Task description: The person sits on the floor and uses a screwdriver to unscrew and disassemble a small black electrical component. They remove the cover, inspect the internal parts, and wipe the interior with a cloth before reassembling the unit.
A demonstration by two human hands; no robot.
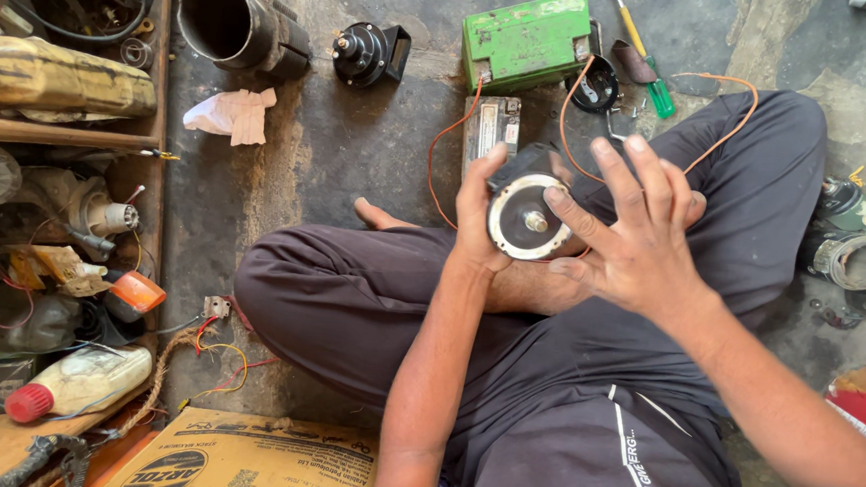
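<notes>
At far left, a wooden shelf (156,106) holds assorted parts, with a white bottle with red cap (79,384) lying at its near end. On the concrete floor to its right lie a dark metal cylinder (231,23), a crumpled white rag (230,116) and a black horn (364,54).

At centre, over the crossed legs, the left hand (477,211) grips a round horn unit (525,214) by its left edge, thumb up along the rim and fingers wrapped behind. The unit's metal face and central stud point up toward the camera. Orange wire (444,139) runs from it to the green battery (526,39) on the floor beyond.

The right hand (643,241) lies just right of the unit, fingers spread and holding nothing; its thumb tip touches the rim. It is the free hand, level with the unit's right edge.

A green-handled screwdriver (653,82) lies far right of the battery.
</notes>
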